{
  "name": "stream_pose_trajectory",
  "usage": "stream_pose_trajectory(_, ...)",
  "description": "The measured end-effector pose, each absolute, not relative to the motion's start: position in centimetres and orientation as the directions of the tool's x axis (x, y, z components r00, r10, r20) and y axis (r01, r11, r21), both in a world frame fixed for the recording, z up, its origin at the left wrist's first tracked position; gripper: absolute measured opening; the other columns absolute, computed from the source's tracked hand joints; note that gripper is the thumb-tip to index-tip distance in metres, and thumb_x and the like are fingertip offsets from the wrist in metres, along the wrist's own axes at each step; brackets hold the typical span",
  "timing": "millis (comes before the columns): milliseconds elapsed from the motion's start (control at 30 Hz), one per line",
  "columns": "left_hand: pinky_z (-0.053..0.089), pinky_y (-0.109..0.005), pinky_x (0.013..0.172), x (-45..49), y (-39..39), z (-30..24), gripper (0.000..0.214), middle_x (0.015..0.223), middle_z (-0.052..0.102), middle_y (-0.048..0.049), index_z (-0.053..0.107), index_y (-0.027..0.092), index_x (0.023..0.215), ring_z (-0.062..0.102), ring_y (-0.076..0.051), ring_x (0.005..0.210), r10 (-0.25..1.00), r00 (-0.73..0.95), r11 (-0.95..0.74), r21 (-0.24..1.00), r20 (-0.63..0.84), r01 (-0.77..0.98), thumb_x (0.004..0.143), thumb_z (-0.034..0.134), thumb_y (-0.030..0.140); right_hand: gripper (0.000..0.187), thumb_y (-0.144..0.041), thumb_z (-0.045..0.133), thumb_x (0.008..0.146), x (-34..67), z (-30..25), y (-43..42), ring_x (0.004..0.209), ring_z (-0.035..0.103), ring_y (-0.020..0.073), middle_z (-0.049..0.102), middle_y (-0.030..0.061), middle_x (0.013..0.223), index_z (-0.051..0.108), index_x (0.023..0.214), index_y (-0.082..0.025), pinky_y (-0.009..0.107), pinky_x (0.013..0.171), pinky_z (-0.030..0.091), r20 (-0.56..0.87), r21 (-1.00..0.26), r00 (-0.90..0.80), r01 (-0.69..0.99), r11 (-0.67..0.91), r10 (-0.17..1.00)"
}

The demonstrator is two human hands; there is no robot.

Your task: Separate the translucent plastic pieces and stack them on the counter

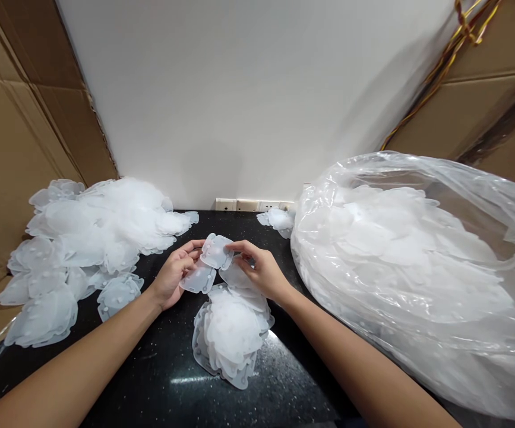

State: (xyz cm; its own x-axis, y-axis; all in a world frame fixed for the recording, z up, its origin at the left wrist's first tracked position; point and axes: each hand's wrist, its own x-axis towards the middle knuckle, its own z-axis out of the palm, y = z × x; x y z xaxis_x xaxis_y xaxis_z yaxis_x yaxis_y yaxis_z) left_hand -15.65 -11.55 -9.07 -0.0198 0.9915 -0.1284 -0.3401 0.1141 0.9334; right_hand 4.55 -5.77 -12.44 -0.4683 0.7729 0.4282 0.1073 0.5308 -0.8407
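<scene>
Between my hands are thin, translucent plastic pieces with wavy edges and small round marks. My left hand [176,274] is closed on a plastic piece [199,277], holding it by its left side. Overlapping its top is another plastic piece [216,252], whose right edge my right hand [259,268] pinches between fingers and thumb. Its upper left corner touches my left fingertips. Under my right fingers lies a further piece [234,276], partly hidden. Just below, nearer me, a loose pile of the same pieces [233,327] rests on the black speckled table [150,368].
A large heap of such pieces [106,220] spreads over the left side. On the right stands a big clear plastic bag [400,249] full of them. A few lie at the back [279,220], before wall sockets [248,205]. Cardboard [12,119] walls both sides; twisted wires [444,65] hang upper right.
</scene>
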Motion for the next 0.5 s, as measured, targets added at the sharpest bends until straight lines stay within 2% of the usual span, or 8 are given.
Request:
stream_pose_trajectory(300, 0.042, -0.020, 0.059, -15.90, -11.54, -9.33, 0.058, 0.092, 0.075, -0.0049, 0.071, 0.018, 0.101, 0.061, -0.016, 0.074, 0.993, 0.012, 0.112, 0.944, -0.114, -0.310, 0.047, 0.053, 0.005, 0.032, -0.014, 0.055, 0.080, 4.50, -12.22, -5.74, 0.088, 0.066, 0.0179, 0.071, 0.0045, 0.109, 0.068, 0.107, -0.024, 0.034, 0.082, 0.050, 0.416, -0.878, -0.457, 0.022, 0.478, 0.786)
stream_pose_trajectory(367, 0.042, -0.021, 0.060, -15.99, -11.48, -9.47, 0.060, 0.096, 0.075, -0.0042, 0.070, 0.018, 0.102, 0.062, -0.016, 0.077, 0.993, 0.024, 0.118, 0.943, -0.117, -0.310, 0.047, 0.053, 0.005, 0.028, -0.018, 0.060, 0.079, 4.51, -12.11, -5.69, 0.089, 0.066, 0.0182, 0.071, 0.0057, 0.111, 0.067, 0.106, -0.024, 0.034, 0.080, 0.052, 0.380, -0.915, -0.460, -0.061, 0.399, 0.803)
stream_pose_trajectory(500, 0.044, -0.021, 0.066, -16.10, -11.36, -9.79, 0.057, 0.099, 0.073, -0.0039, 0.071, 0.019, 0.099, 0.062, -0.019, 0.093, 0.996, -0.012, 0.083, 0.960, -0.089, -0.269, 0.047, 0.053, 0.005, 0.030, -0.029, 0.071, 0.076, 4.66, -12.09, -5.34, 0.090, 0.068, 0.0190, 0.071, 0.0065, 0.108, 0.064, 0.104, -0.023, 0.032, 0.077, 0.053, 0.220, -0.965, -0.487, -0.233, 0.117, 0.845)
